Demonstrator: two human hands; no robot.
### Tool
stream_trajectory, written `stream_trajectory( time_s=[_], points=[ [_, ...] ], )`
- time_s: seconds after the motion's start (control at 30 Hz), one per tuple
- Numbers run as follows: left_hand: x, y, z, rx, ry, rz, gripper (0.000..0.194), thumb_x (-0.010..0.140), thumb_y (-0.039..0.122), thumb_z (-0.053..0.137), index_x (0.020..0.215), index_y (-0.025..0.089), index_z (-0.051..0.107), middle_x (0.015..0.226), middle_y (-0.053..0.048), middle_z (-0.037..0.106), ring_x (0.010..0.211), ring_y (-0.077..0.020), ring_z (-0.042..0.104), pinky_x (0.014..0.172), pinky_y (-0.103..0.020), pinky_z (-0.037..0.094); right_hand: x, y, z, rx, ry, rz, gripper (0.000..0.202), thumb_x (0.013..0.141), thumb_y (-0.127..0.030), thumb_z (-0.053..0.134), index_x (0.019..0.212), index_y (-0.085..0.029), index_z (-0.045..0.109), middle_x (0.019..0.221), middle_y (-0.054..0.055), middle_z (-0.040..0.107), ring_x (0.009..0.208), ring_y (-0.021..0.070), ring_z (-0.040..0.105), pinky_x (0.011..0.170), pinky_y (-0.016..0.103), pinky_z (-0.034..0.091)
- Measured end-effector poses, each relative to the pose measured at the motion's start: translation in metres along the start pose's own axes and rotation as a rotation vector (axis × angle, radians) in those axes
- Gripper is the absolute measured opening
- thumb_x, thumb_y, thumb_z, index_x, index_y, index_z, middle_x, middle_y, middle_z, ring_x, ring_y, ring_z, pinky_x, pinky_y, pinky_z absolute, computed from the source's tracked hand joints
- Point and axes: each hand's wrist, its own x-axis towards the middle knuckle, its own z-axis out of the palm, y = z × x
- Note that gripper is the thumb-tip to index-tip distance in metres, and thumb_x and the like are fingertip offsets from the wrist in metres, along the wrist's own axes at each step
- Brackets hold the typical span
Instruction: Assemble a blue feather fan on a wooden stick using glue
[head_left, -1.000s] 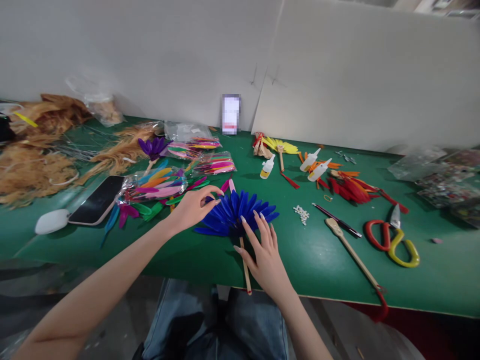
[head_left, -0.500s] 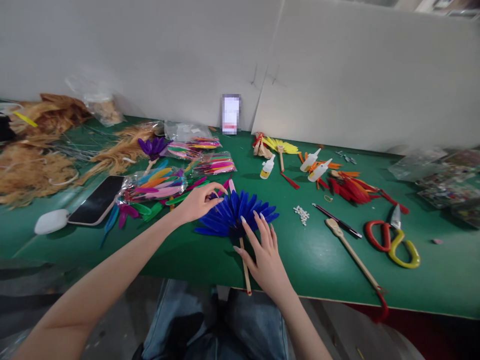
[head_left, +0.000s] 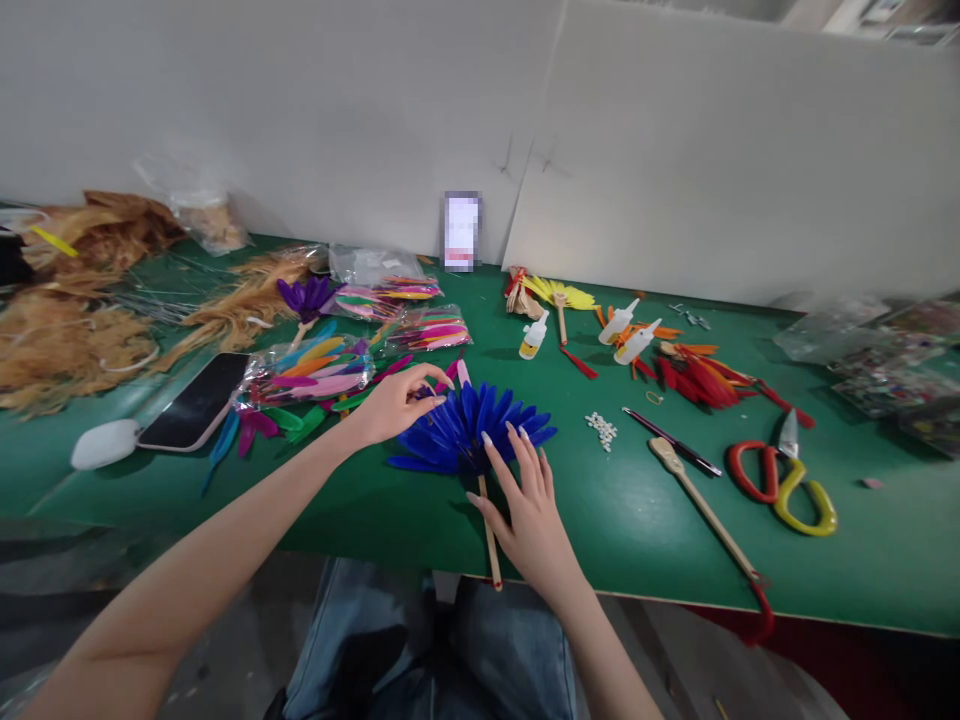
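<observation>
A fan of dark blue feathers (head_left: 465, 430) with a thin wooden handle (head_left: 490, 540) lies near the table's front edge. My right hand (head_left: 525, 490) rests over the fan's right side, fingers spread, its fingertips on the feathers near the top of the handle. At the fan's upper left, my left hand (head_left: 401, 402) is curled with thumb and fingers drawn toward each other at the feather tips. Whatever lies between those fingertips is too small to make out. A pale pink piece (head_left: 463, 374) shows just behind the blue feathers.
Bagged coloured feathers (head_left: 315, 372), a phone (head_left: 195, 402) and a white case (head_left: 105, 443) lie left. Glue bottles (head_left: 534, 337) and a yellow fan (head_left: 566, 293) are behind. To the right are white beads (head_left: 601, 430), a pen (head_left: 671, 440), a wooden stick (head_left: 705, 510) and scissors (head_left: 787, 475).
</observation>
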Motion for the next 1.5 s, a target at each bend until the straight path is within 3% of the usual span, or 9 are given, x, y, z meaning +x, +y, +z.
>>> stream_trajectory(
  time_s=[0.2,0.37,0.6,0.83,1.07,1.23,1.5],
  points=[
    [-0.007,0.030,0.001,-0.187,0.099,-0.001,0.026,0.084,0.032,0.056,0.105,0.018,0.055,0.061,0.003,0.056,0.048,-0.0088,0.043,0.047,-0.022,0.033,-0.002,0.002,0.000,0.182,0.054,0.082,0.073,0.091,-0.043,0.049,0.149,-0.024,0.009,0.154,0.011,0.018,0.142,0.0275,0.016,0.111,0.054,0.025],
    [-0.020,0.052,0.007,-0.157,0.259,0.029,0.022,0.082,0.032,0.062,0.099,0.018,0.059,0.068,0.002,0.062,0.044,-0.0060,0.040,0.044,-0.020,0.033,-0.006,0.007,-0.004,0.410,0.193,0.229,0.074,0.086,-0.046,0.055,0.147,-0.026,0.018,0.149,0.011,0.027,0.139,0.0254,0.026,0.109,0.048,0.033],
    [-0.054,0.027,0.017,0.050,0.406,0.081,0.017,0.083,0.032,0.063,0.098,0.022,0.062,0.079,0.001,0.071,0.060,-0.0116,0.064,0.047,-0.019,0.042,-0.025,0.011,-0.003,0.404,0.175,0.295,0.075,0.082,-0.045,0.061,0.145,-0.028,0.023,0.148,0.011,0.027,0.138,0.0292,0.028,0.107,0.052,0.036],
    [-0.068,0.018,0.020,0.250,0.541,0.142,0.018,0.084,0.029,0.064,0.100,0.023,0.061,0.076,0.003,0.072,0.062,-0.0116,0.069,0.047,-0.015,0.046,-0.035,0.002,-0.002,0.335,0.157,0.233,0.077,0.082,-0.043,0.062,0.146,-0.028,0.021,0.149,0.011,0.027,0.138,0.0311,0.027,0.108,0.053,0.035],
    [-0.076,0.016,0.033,0.327,0.589,0.314,0.010,0.084,0.023,0.063,0.093,0.019,0.063,0.085,0.001,0.074,0.070,-0.0133,0.072,0.064,-0.017,0.057,-0.037,-0.007,-0.002,0.328,0.161,0.220,0.075,0.082,-0.042,0.062,0.145,-0.027,0.024,0.147,0.011,0.030,0.138,0.0312,0.028,0.107,0.053,0.035],
    [-0.091,0.004,0.037,0.429,0.649,0.492,0.019,0.081,0.016,0.066,0.099,0.021,0.064,0.084,0.001,0.075,0.068,-0.0128,0.072,0.066,-0.018,0.058,-0.042,-0.014,0.004,0.297,0.158,0.257,0.078,0.079,-0.044,0.065,0.144,-0.027,0.026,0.147,0.012,0.031,0.136,0.0330,0.030,0.105,0.055,0.037],
    [-0.088,-0.003,0.045,0.410,0.689,0.467,0.016,0.083,0.016,0.064,0.099,0.020,0.063,0.085,0.000,0.075,0.068,-0.0133,0.072,0.068,-0.020,0.059,-0.041,-0.013,0.007,0.184,0.192,0.190,0.072,0.081,-0.043,0.063,0.142,-0.026,0.028,0.144,0.012,0.035,0.135,0.0330,0.031,0.105,0.059,0.035]
  ],
)
